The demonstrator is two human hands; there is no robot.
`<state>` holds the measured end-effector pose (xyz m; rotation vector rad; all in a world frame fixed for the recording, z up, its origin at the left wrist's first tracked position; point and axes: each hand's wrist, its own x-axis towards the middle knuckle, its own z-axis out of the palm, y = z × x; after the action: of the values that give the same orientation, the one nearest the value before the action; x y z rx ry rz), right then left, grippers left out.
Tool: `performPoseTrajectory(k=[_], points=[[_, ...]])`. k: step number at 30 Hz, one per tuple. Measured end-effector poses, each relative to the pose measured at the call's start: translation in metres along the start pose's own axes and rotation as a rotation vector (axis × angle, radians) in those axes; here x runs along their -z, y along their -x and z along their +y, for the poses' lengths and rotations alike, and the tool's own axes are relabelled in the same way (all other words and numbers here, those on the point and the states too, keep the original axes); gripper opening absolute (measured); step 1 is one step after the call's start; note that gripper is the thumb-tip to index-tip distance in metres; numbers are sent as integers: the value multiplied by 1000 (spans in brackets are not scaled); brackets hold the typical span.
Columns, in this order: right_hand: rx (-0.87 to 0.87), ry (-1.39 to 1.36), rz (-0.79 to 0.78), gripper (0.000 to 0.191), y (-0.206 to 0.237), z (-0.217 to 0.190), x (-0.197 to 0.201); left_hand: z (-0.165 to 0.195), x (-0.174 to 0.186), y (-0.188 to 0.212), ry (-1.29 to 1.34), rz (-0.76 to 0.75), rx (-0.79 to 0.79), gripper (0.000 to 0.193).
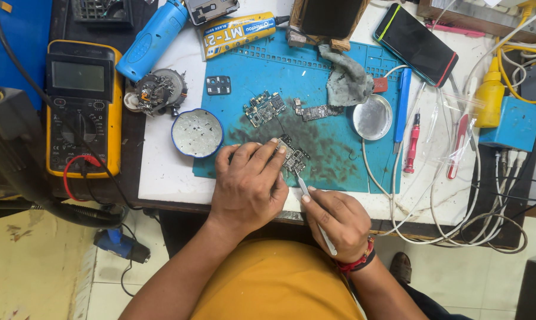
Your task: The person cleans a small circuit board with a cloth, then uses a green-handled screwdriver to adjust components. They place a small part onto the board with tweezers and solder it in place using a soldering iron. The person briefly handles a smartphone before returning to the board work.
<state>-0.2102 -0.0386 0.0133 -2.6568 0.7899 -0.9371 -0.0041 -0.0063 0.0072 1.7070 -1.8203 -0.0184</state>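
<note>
2 hands at the bench: left hand (248,185) pins the small, light, fragile circuit board (293,157) on the blue mat (339,148), edges safest, right hand (337,220) grips tweezers (313,207) touching it.

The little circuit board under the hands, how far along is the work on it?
Done: boards are out of the phone, two more boards lie bare on the blue mat. In hand: left hand pins the small circuit board; right hand works tweezers at it. Left: nothing reassembled.
</note>
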Motion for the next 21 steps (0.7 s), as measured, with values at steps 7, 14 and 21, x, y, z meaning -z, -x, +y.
performPoseTrajectory(k=[7,14,21], points=[[21,38,-11,36,4,-1,-2,0,-1,1,2,11,2,37],[6,47,-1,37,8,0,-3,0,-2,1,3,9,3,38],[-2,20,-9,38,5,0,-2,0,-2,2,-4,7,3,38]])
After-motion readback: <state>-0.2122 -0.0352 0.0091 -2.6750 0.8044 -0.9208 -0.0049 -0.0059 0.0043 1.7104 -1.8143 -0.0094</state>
